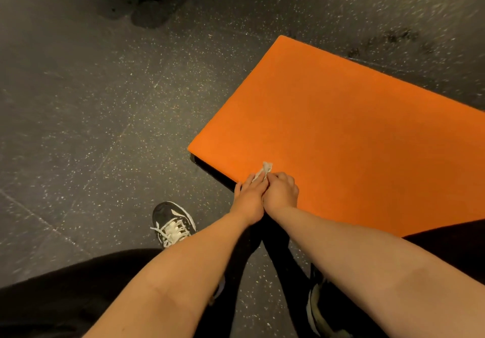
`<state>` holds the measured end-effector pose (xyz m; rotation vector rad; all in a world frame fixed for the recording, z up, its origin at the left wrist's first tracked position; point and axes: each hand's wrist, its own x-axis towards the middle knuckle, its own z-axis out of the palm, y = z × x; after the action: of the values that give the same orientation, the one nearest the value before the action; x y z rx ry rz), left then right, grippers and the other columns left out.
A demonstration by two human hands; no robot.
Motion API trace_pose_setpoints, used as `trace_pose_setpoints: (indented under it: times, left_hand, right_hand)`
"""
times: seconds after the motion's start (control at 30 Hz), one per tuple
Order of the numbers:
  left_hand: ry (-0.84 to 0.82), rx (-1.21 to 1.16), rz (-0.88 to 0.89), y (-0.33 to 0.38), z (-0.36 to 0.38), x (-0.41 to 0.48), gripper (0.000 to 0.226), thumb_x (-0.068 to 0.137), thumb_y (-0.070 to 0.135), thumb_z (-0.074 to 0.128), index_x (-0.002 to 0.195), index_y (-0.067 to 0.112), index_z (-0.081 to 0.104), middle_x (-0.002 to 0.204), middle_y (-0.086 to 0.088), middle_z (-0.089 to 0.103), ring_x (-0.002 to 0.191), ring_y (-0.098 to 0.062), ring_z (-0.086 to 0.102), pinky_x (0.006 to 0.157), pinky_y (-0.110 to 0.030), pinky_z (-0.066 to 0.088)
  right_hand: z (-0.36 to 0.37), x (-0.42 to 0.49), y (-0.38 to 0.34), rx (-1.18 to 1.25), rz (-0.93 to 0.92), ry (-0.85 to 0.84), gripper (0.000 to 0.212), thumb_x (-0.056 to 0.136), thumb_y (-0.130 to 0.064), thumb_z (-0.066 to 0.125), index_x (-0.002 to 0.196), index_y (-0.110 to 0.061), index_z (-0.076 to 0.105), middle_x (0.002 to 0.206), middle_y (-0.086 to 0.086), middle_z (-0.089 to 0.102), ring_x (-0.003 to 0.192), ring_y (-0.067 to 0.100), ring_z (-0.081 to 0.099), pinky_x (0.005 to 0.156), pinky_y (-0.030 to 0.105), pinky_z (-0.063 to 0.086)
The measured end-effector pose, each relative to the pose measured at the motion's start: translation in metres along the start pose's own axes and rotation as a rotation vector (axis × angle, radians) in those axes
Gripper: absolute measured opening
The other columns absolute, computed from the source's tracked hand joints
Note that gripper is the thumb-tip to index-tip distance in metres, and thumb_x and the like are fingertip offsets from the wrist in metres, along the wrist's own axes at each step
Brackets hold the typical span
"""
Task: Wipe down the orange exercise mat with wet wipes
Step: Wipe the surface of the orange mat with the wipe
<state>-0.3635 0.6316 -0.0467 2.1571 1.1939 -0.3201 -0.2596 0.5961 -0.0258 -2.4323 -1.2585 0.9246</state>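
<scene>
Speckled dark floor (105,107) is recorded throughout. Orange mat (354,133) is laid flat on it, spanning from centre toward 3 o'clock. A black shoe (173,223) is noted at 7 o'clock. At the mat's 7 o'clock edge, the left hand (249,197) is laid with fairly straight fingers, and the right hand (281,193) is curled. A crumpled white wipe (264,170) is pressed by the left hand and pinched by the right.

Brightness: dim indoors; the mat (341,133) is the one bright, saturated patch, and the floor (78,101) around it is murky grey.
Source: out of view; its direction cannot be told.
Shadows: thin black band under the mat's near-left edge; dark pool well beyond its far-left corner; blackness between the forearms (183,272).
Glare: pale sheen on the floor beyond the mat's far edge.
Blur: floor speckles smear into streaks beyond the mat and look crisper left of it; the wipe (266,168) is soft and washed pale.
Distortion: forearms stretch wide below the mat, toward the bottom edge.
</scene>
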Motion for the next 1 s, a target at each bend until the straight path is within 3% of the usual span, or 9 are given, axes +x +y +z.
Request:
trace_pose_setpoints:
  times: [0.17, 0.47, 0.53, 0.7, 0.8, 0.93, 1.0]
  left_hand:
    - [0.029, 0.011, -0.020, -0.012, -0.005, 0.004, 0.054, 0.109, 0.029, 0.027, 0.160, 0.035, 0.011, 0.167, 0.016, -0.004, 0.154, -0.011, -0.009, 0.121, -0.053, -0.009]
    - [0.158, -0.034, -0.319, -0.046, -0.032, 0.064, 0.057, 0.109, 0.028, 0.028, 0.161, 0.028, 0.004, 0.168, 0.010, -0.010, 0.154, -0.017, -0.015, 0.119, -0.058, -0.009]
    - [0.177, -0.043, -0.286, -0.047, -0.029, 0.066, 0.058, 0.109, 0.026, 0.028, 0.161, 0.027, 0.001, 0.167, 0.009, -0.012, 0.154, -0.015, -0.014, 0.119, -0.057, -0.009]
    - [0.105, -0.047, 0.036, -0.030, -0.007, 0.051, 0.059, 0.109, 0.022, 0.027, 0.161, 0.025, 0.000, 0.167, 0.011, -0.006, 0.152, -0.005, -0.011, 0.122, -0.050, -0.010]
    - [0.050, -0.016, 0.128, -0.027, -0.004, 0.050, 0.057, 0.109, 0.024, 0.026, 0.161, 0.024, 0.003, 0.168, 0.008, -0.003, 0.152, -0.005, -0.011, 0.123, -0.046, -0.012]
    - [0.013, 0.048, 0.148, -0.033, -0.014, 0.053, 0.057, 0.109, 0.028, 0.026, 0.161, 0.026, 0.003, 0.168, 0.011, -0.002, 0.153, -0.007, -0.009, 0.123, -0.049, -0.008]
    - [0.018, 0.071, 0.072, -0.035, -0.016, 0.053, 0.057, 0.109, 0.030, 0.025, 0.161, 0.027, 0.001, 0.168, 0.011, -0.005, 0.153, -0.009, -0.010, 0.123, -0.048, -0.010]
  right_hand:
    - [0.006, 0.005, 0.007, -0.105, 0.039, 0.068, 0.045, 0.103, -0.023, 0.045, 0.148, -0.022, 0.047, 0.152, -0.002, 0.040, 0.143, 0.020, 0.026, 0.113, 0.039, 0.020]
    - [0.032, 0.041, -0.005, -0.167, 0.072, 0.142, 0.044, 0.098, -0.025, 0.050, 0.142, -0.024, 0.055, 0.140, 0.001, 0.051, 0.130, 0.025, 0.037, 0.107, 0.046, 0.025]
    - [0.035, 0.042, -0.001, -0.173, 0.059, 0.150, 0.044, 0.098, -0.025, 0.050, 0.142, -0.024, 0.055, 0.140, 0.001, 0.052, 0.129, 0.025, 0.038, 0.106, 0.045, 0.026]
    - [0.034, 0.040, 0.011, -0.128, 0.013, 0.199, 0.041, 0.097, -0.022, 0.054, 0.137, -0.021, 0.061, 0.136, 0.001, 0.058, 0.127, 0.025, 0.044, 0.103, 0.043, 0.029]
    - [0.029, 0.038, 0.014, -0.075, 0.007, 0.199, 0.042, 0.096, -0.015, 0.055, 0.137, -0.016, 0.062, 0.137, 0.004, 0.058, 0.130, 0.025, 0.046, 0.105, 0.041, 0.031]
    - [0.025, 0.030, 0.012, -0.137, -0.034, 0.130, 0.050, 0.097, -0.014, 0.052, 0.147, -0.014, 0.050, 0.150, 0.006, 0.047, 0.139, 0.025, 0.037, 0.113, 0.041, 0.028]
    - [0.026, 0.027, 0.007, -0.170, -0.016, 0.076, 0.056, 0.098, -0.015, 0.049, 0.154, -0.014, 0.038, 0.158, 0.006, 0.035, 0.145, 0.025, 0.028, 0.118, 0.042, 0.022]
